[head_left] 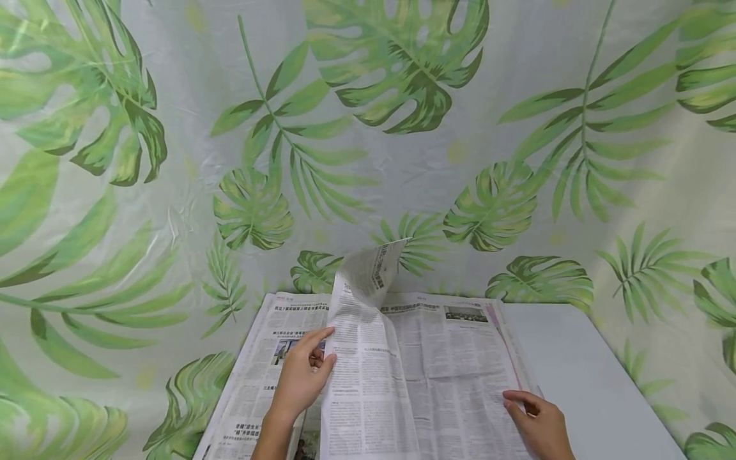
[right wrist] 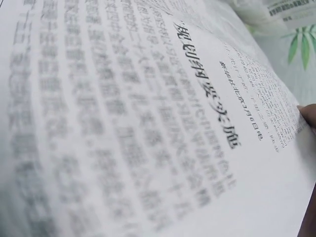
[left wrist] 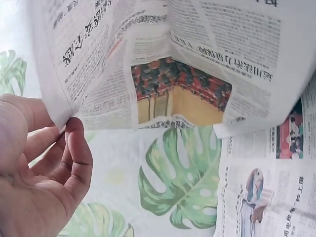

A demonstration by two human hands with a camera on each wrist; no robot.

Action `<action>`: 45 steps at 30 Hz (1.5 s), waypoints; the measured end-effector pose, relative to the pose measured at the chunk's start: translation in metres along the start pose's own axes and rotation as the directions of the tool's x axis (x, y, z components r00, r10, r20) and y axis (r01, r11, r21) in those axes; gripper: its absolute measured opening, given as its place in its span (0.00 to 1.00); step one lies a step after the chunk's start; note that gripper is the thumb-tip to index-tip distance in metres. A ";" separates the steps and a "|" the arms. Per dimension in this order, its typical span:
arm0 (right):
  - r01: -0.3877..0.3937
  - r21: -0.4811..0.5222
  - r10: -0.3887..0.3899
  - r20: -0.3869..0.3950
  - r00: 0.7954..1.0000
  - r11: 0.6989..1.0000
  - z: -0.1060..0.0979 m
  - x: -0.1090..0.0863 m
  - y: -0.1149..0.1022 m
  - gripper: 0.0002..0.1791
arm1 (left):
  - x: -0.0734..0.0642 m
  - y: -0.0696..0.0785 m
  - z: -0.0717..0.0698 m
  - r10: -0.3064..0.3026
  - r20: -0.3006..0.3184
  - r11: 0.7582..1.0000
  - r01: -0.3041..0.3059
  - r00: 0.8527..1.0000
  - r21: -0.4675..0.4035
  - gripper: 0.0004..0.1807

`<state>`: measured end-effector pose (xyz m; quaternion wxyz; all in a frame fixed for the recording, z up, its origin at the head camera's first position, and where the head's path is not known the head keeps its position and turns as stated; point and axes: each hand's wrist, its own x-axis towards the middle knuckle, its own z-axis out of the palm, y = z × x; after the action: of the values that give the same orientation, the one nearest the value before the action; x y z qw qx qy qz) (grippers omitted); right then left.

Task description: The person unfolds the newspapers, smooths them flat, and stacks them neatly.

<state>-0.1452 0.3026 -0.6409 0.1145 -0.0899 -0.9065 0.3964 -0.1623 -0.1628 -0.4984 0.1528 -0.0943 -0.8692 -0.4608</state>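
A spread newspaper [head_left: 460, 358] lies on a white table, and one of its pages [head_left: 362, 377] is lifted, its top curling over near the middle. My left hand [head_left: 305, 370] pinches the left edge of this raised page. In the left wrist view, the left hand [left wrist: 49, 168] has the page's corner between thumb and fingers; a printed photo [left wrist: 182, 94] of a building shows on the page. At the newspaper's right edge, my right hand [head_left: 537, 421] holds the paper with curled fingers. Close-up print fills the right wrist view, where a fingertip [right wrist: 308, 114] meets the page edge.
The white tabletop [head_left: 581, 377] shows to the right of the newspaper. Behind and around the table hangs a leaf-patterned cloth [head_left: 402, 166]. More newspaper sheets [head_left: 253, 383] lie flat under the raised page on the left.
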 end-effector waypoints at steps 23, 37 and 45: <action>-0.057 -0.024 0.058 0.063 0.996 0.998 -0.014 0.004 0.008 0.20 | -0.020 -0.033 -0.025 -0.045 -0.049 0.999 0.046 0.998 0.027 0.23; -0.084 -0.013 0.085 0.060 0.995 0.996 -0.015 0.003 0.016 0.22 | -0.032 -0.050 -0.047 -0.096 -0.076 0.991 0.102 0.993 0.083 0.18; -0.094 -0.021 0.095 0.065 0.993 0.995 -0.019 0.002 0.019 0.25 | -0.036 -0.056 -0.059 -0.159 -0.059 0.983 0.164 0.985 0.083 0.19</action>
<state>-0.1409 0.3288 -0.6424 0.0648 -0.1204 -0.9079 0.3961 -0.1353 -0.2433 -0.5227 0.1414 -0.0046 -0.8891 -0.4352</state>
